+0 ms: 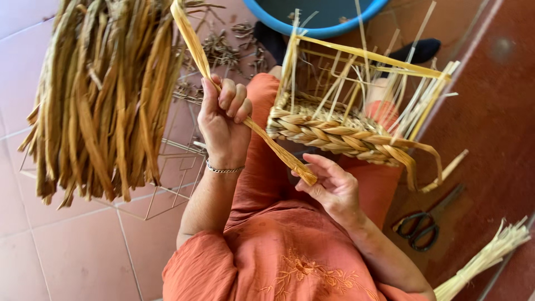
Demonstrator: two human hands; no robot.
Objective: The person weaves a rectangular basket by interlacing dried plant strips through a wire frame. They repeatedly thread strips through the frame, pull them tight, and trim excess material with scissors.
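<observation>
My left hand [224, 120] is closed around a long flat dried-leaf strand [192, 42] that runs from the top of the view down across my lap. My right hand [329, 184] pinches the lower end of that same strand between thumb and fingers. Just beyond my hands, on my knees, rests a partly woven basket [329, 134] with a braided rim of tan fibre and thin upright stakes sticking out of it. I wear an orange garment and a bracelet on the left wrist.
A thick bundle of dried leaves [100, 95] hangs at the left over a wire frame [173, 184] on the pink tiled floor. A blue basin [317, 17] stands at the top. Dark scissors [423, 228] and a pale fibre bundle [485, 259] lie at the right.
</observation>
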